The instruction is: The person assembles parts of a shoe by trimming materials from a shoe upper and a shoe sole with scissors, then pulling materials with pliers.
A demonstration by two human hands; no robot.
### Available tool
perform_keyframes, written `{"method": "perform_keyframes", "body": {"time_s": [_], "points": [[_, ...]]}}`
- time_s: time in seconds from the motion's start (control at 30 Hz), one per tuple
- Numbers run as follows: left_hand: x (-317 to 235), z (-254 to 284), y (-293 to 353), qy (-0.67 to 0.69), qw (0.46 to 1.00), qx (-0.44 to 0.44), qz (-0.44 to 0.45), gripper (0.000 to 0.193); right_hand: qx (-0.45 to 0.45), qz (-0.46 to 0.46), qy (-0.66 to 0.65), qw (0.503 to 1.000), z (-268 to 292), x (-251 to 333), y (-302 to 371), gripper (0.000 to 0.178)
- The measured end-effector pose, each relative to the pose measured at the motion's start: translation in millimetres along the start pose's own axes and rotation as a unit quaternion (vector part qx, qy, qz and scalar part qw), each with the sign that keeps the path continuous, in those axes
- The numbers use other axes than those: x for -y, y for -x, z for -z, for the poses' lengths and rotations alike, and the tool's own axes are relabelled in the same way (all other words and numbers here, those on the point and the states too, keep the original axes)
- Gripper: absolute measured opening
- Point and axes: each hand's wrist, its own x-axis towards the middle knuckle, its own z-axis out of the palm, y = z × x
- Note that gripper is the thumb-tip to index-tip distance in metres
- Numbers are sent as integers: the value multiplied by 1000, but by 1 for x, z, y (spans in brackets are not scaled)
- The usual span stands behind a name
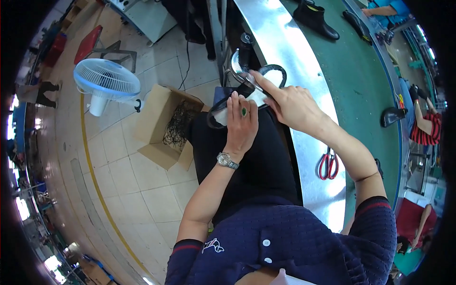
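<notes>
Over my lap, both hands are on a black-edged shoe (273,76) with a white face; whether that is its underside or its inside, I cannot tell. My left hand (241,121), with a green-stoned ring and a wristwatch, lies across its near end, fingers close together and the thumb hidden. At the far end, my right hand (294,102) grips the shoe's edge with its fingers curled and the index finger extended. That fingertip touches a curved metal piece (254,81) beside the shoe. Red-handled scissors (328,165) lie on the metal bench near my right forearm.
The metal bench edge (308,142) runs along my right, beside a green belt (354,85) carrying a black ankle boot (316,20) and other black shoes. An open carton (154,114) with black stringy scraps stands at left, near a blue-white fan (107,78). People sit beyond the belt.
</notes>
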Motion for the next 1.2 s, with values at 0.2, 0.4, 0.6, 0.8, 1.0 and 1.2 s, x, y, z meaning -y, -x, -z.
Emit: {"method": "perform_keyframes", "body": {"time_s": [0.2,0.4,0.6,0.8,1.0,1.2], "points": [[-4,25,-21,112,991,27,62,40,-11,-20,24,999,-31,-10,1,67],[20,44,-14,-35,989,129,62,72,-102,-8,-86,991,-8,25,0,71],[17,40,8,38,992,99,65,48,-19,23,7,1000,-10,26,3,70],[30,45,19,97,987,102,73,58,-12,-29,-25,999,-51,22,4,71],[51,68,2,245,943,73,212,91,-60,-33,-105,992,-35,43,-1,66],[65,72,4,324,909,109,237,101,5,11,-55,998,-19,47,-4,65]]}}
